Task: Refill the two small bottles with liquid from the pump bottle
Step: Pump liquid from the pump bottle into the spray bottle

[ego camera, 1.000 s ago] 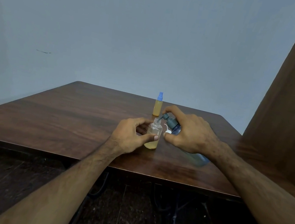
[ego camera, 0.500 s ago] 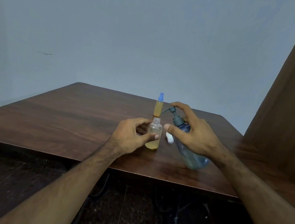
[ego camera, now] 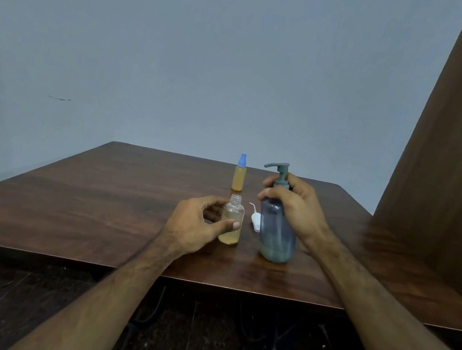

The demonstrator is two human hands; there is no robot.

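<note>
Open bottle [ego camera: 231,222], capped bottle [ego camera: 239,175], pump bottle [ego camera: 276,234] upright

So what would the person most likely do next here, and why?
Probably let go of the pump bottle, which stands upright on the table in the right hand, and reach for the white cap lying beside it. The open bottle, held by the left hand, looks nearly full and uncapped.

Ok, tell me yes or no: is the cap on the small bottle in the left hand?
No: the small bottle held by the left hand has a bare, open neck, and a white cap lies on the table beside it.
</note>
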